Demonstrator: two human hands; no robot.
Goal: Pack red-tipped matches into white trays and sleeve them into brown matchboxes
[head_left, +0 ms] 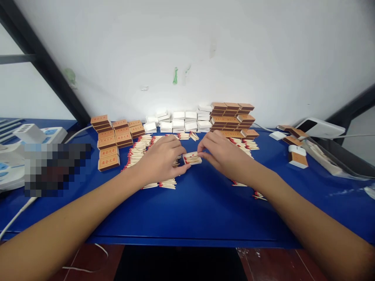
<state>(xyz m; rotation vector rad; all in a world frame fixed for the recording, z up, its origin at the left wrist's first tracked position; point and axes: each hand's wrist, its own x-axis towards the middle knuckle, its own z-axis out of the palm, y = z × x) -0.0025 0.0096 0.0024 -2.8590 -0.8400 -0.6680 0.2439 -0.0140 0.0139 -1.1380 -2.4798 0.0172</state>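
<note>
A small white matchbox tray point(197, 161) with red-headed matches point(191, 158) in it is in the middle of the desk. My left hand point(164, 158) closes its thumb and fingers on the tray's left end. At the right end, my right hand point(222, 154) has its thumb and index finger pinched together by the rim; what lies between those fingertips is hidden. Loose matches point(136, 154) spread around and partly under my left hand. More matches point(240, 145) lie beyond and beside my right hand, some covered by the forearm.
White inner trays point(178, 121) are stacked along the wall. Brown matchboxes point(231, 119) are piled behind my right hand, with other matchboxes point(108, 152) at the left. Power strips point(52, 136) stand far left. A white device point(318, 128) and a dark pouch point(345, 154) lie right.
</note>
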